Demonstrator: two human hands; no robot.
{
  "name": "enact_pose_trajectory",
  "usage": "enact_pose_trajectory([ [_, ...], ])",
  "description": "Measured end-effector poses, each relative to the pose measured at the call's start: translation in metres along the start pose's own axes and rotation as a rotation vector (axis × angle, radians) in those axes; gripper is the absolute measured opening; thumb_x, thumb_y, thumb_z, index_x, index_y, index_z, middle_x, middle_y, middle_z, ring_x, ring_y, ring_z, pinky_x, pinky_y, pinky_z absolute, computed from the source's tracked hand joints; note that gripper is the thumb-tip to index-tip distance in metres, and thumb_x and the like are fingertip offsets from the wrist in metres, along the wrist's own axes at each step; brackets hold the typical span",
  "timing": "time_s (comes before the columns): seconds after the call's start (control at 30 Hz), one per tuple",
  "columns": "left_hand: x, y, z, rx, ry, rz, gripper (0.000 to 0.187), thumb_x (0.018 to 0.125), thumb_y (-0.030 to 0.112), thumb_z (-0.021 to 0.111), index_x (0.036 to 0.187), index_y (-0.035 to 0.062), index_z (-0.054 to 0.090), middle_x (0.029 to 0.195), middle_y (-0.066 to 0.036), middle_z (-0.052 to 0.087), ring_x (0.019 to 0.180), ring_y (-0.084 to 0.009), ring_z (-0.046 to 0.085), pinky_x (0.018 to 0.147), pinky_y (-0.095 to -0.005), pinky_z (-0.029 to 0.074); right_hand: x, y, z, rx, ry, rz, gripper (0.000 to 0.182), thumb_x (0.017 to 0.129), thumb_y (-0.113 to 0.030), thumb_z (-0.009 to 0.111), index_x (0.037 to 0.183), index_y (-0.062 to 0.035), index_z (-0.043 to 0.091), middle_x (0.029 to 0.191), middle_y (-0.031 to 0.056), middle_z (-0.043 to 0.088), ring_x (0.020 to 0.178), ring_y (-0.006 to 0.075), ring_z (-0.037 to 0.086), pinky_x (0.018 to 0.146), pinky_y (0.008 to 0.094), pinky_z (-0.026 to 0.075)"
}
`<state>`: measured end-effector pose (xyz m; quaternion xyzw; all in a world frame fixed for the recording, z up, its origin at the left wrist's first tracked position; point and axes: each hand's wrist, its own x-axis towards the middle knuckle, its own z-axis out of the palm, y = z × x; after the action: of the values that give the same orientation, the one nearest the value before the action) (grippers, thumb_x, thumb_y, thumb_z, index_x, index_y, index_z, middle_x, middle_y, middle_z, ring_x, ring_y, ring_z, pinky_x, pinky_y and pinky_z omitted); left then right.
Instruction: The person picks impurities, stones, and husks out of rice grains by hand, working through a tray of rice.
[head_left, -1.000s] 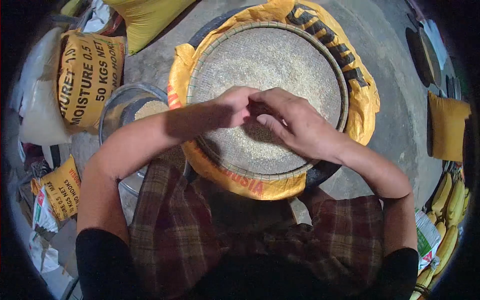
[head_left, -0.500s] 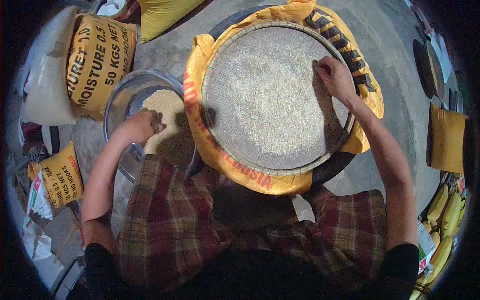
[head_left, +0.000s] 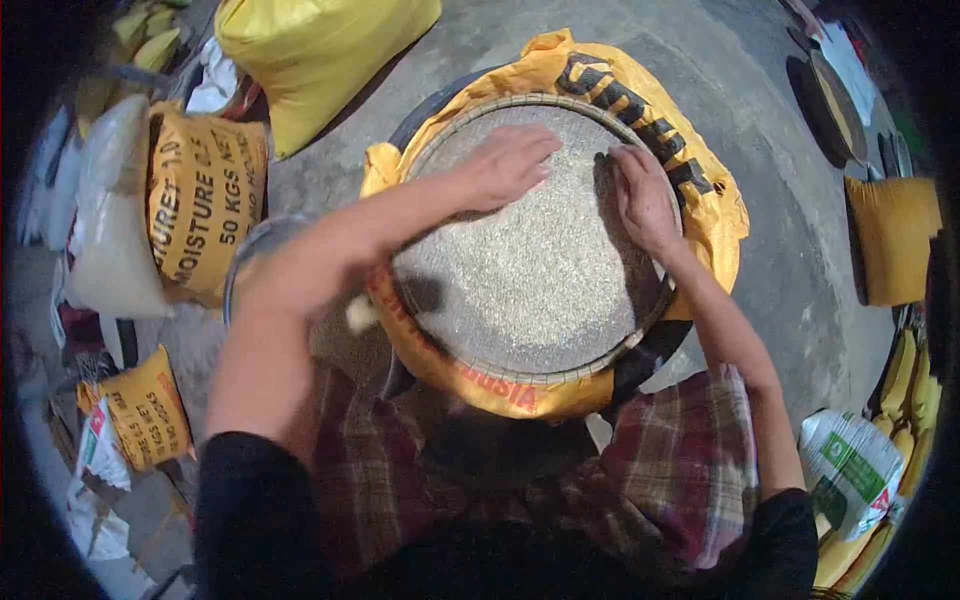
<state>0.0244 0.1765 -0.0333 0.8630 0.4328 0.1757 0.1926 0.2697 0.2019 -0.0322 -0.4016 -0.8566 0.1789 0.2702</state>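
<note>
Loosely unclenched, left hand point(head_left: 510, 166) and right hand point(head_left: 646, 202) leave a gap within the tray rim point(head_left: 540, 379).

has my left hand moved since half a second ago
Yes. Judged against the metal basin, the left hand has moved up and to the right in the view, from inside it to over the round tray.

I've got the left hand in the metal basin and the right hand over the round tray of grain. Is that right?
No: the head view shows the left hand over the round tray of grain, not in the metal basin. The right hand is over the tray, as you say.
</note>
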Motion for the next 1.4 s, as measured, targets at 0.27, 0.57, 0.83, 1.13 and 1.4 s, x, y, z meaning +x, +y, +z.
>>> enact_pose_trajectory([
  [0.27,-0.016,0.062,0.046,-0.384,0.031,-0.043,0.037,0.091,0.021,0.049,0.121,0.0005,0.051,0.125,-0.02,0.05,0.12,-0.0333,0.044,0.104,-0.043,0.029,-0.081,-0.051,0.019,0.31,-0.011,0.211,0.041,0.095,-0.019,0.04,0.128,0.005,0.041,0.13,0.027,0.042,0.122,0.0413,0.04,0.105,0.0433,0.03],
  [0.57,-0.074,0.056,-0.022,-0.233,0.084,-0.074,0.022,0.09,0.019,0.049,0.086,0.0009,0.06,0.087,-0.012,0.06,0.088,-0.0284,0.057,0.079,-0.0377,0.042,-0.053,-0.036,-0.006,0.186,-0.077,0.232,0.036,0.086,-0.01,0.047,0.12,0.0036,0.048,0.126,0.023,0.047,0.116,0.0388,0.046,0.102,0.0403,0.035],
  [0.83,-0.017,0.027,0.014,-0.315,0.241,-0.285,0.02,0.089,0.017,0.053,0.094,0.0012,0.063,0.093,-0.013,0.06,0.09,-0.028,0.056,0.081,-0.0346,0.043,-0.04,-0.038,0.027,-0.078,-0.129,-0.017,0.039,0.078,0.0,0.047,0.117,0.0033,0.05,0.119,0.0239,0.051,0.111,0.0385,0.049,0.096,0.0413,0.04],
  [1.13,-0.017,0.065,0.03,-0.174,0.018,-0.153,0.03,0.086,0.023,0.055,0.111,0.0064,0.06,0.104,-0.013,0.058,0.098,-0.0307,0.052,0.092,-0.0417,0.036,-0.095,-0.042,-0.032,-0.101,-0.274,0.502,0.04,0.075,0.007,0.046,0.114,0.0031,0.043,0.1,0.0272,0.05,0.091,0.0447,0.054,0.076,0.0476,0.047],
  [1.4,-0.064,0.066,-0.015,-0.134,-0.192,0.087,0.025,0.077,0.023,0.062,0.1,0.0128,0.063,0.107,-0.008,0.056,0.1,-0.028,0.05,0.086,-0.0412,0.037,-0.078,-0.106,-0.004,0.222,-0.384,0.311,0.044,0.074,0.01,0.047,0.118,0.008,0.043,0.1,0.0261,0.049,0.087,0.0396,0.057,0.078,0.0421,0.049],
])
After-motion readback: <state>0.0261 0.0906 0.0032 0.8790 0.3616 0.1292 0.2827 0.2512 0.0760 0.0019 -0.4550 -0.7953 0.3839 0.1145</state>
